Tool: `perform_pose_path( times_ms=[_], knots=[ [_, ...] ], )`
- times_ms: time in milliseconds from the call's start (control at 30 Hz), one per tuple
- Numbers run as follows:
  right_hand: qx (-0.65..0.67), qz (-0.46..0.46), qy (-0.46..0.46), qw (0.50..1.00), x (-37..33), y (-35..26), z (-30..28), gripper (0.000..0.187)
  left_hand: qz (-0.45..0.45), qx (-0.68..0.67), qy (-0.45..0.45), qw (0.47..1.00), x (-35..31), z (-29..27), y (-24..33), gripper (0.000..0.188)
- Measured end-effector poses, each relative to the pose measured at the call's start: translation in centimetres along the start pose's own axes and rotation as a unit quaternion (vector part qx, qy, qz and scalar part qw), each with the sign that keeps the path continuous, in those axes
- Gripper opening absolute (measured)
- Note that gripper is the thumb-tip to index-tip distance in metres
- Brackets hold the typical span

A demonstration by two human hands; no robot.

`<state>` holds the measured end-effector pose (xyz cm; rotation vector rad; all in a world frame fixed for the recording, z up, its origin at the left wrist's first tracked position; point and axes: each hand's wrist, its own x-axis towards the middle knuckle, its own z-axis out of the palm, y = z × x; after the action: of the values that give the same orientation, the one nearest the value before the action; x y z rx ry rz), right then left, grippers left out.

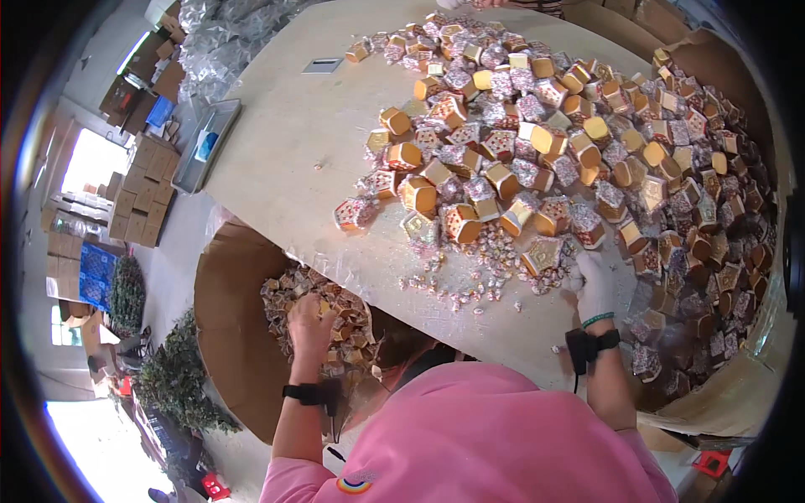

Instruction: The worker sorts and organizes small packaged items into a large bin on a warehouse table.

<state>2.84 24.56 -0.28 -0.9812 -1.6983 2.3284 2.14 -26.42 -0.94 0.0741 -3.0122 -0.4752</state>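
Note:
My left hand (310, 329) is bare and curled over a large cardboard box at the table's lower left. Its fingers are closed around a small house-shaped ornament (325, 308), of which only a gold patch shows. My right hand (596, 289), in a white glove, is at the near edge of a big pile of house-shaped ornaments (537, 138) on the table. Its fingers are apart, close to a glittery ornament (588, 226) and a gold-fronted one (543, 255). The ornaments have gold bases, red-patterned walls and white-pink beaded roofs.
The cardboard box (231, 293) holds many ornaments. Loose beads (470, 272) lie on the pale table (285, 126). A big carton (759, 335) of ornaments adjoins its right side. A grey tray (201, 155), clear plastic (222, 59) and another person's hand (453, 3) are farther off.

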Motion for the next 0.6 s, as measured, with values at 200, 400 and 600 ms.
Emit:
perform_pose_path(
  times_ms=[200, 400, 600],
  knots=[
    [-0.375, -0.326, 0.096, 0.862, 2.8, 3.6, -2.3, 0.036, -0.023, -0.137, -0.159, 0.977, 1.1, 6.6, 11.1, 0.053],
    [-0.373, -0.169, 0.063, 0.910, -0.3, 2.8, -2.1, 0.035, -0.047, -0.229, -0.253, 0.939, 2.6, 12.0, 17.4, 0.068],
    [-0.414, -0.175, 0.059, 0.892, -0.8, 1.9, -1.9, 0.029, -0.010, -0.397, -0.263, 0.879, 3.6, 16.6, 20.1, 0.078]
  ],
)
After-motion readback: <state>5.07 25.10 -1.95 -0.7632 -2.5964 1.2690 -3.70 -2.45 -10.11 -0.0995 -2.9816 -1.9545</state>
